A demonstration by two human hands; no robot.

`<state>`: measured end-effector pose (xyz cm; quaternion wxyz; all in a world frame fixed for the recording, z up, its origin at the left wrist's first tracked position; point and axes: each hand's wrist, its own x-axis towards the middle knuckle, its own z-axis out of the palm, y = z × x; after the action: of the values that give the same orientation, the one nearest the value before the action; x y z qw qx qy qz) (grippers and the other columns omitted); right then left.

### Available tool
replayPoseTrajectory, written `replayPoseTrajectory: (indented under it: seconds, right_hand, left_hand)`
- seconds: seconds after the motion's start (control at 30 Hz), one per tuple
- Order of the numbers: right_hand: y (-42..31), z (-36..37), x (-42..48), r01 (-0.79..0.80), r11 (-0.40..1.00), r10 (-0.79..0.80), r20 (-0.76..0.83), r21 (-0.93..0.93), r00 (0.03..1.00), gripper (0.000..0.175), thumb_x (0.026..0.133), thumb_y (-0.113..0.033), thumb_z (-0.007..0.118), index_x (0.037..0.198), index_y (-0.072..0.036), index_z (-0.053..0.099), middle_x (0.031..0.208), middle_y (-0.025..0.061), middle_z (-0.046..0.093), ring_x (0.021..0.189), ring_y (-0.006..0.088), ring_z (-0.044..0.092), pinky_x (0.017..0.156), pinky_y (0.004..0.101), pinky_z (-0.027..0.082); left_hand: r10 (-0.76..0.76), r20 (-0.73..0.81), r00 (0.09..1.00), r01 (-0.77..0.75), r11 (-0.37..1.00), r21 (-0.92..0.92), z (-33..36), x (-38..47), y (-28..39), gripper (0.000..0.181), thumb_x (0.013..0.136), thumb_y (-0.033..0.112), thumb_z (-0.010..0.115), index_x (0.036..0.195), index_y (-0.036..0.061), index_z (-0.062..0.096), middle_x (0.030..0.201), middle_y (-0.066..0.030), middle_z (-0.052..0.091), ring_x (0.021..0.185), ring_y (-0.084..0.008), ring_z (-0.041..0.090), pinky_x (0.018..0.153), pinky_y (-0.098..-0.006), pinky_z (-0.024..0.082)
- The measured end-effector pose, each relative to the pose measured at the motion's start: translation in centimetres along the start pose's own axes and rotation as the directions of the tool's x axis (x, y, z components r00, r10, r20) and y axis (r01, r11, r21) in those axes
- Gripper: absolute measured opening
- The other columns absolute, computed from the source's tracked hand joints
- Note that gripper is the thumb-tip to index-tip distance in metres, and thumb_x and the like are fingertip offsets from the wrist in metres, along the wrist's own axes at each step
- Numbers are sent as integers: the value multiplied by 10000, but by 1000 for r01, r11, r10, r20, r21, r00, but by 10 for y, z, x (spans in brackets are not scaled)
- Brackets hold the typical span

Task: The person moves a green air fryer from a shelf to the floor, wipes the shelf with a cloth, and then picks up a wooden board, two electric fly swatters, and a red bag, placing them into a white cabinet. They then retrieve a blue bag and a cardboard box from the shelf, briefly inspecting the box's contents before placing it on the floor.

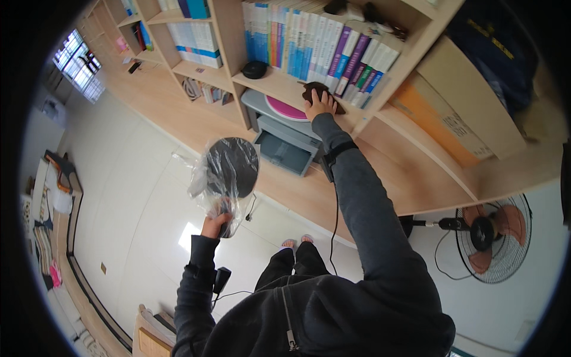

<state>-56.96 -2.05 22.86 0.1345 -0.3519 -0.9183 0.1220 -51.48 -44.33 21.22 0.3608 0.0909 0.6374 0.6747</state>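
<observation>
My left hand (216, 224) grips the handle of a black table tennis bat (234, 167) wrapped in a clear plastic bag, held over the floor in front of the shelving. With my right hand (320, 105) I grasp a dark brown object (317, 88) on the edge of the bookshelf (285, 87); my fingers curl over it and hide part of it, so its kind is unclear. Behind that hand stands a row of books (308, 44). A round black case (254, 70) sits to the left on the same shelf.
Below the shelf is a grey printer (285, 145), with a pink and white round item (285, 108) on top. Cardboard boxes (446, 116) fill the right compartment. A standing fan (484, 234) is at the right. Cables hang near my arms, and a plug (249, 217) lies on the floor.
</observation>
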Motion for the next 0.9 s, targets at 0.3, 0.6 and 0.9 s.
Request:
replayPoseTrajectory:
  seconds: [0.3, 0.6, 0.9]
  right_hand:
    - [-102, 35, 62, 184, 956, -214, 114, 230, 970, 334, 749, -192, 465, 1072, -259, 512, 1239, 34, 367, 1149, 278, 291, 951, 445, 197]
    - [19, -21, -20, 214, 915, -220, -21, 341, 975, 217, 653, -11, 457, 665, -153, 620, 832, 64, 592, 797, 278, 538, 676, 376, 420]
    - [191, -78, -186, -631, 257, 134, 620, 732, 773, 344, 624, 108, 390, 901, 15, 573, 747, 150, 578, 632, 229, 558, 496, 327, 459]
  left_hand:
    - [-34, -212, 977, 14, 995, -99, 0, -22, -19, 489, 625, 48, 537, 1103, 34, 434, 879, -14, 466, 778, -115, 443, 698, -216, 361]
    - [34, -8, 999, -35, 993, -115, 66, 111, 50, 356, 676, 129, 547, 1026, 68, 524, 714, -9, 515, 598, -97, 471, 538, -224, 385]
    - [9, 263, 965, 97, 917, -387, 101, 167, 7, 204, 731, 184, 539, 893, 59, 551, 767, -38, 565, 654, -152, 543, 573, -276, 447]
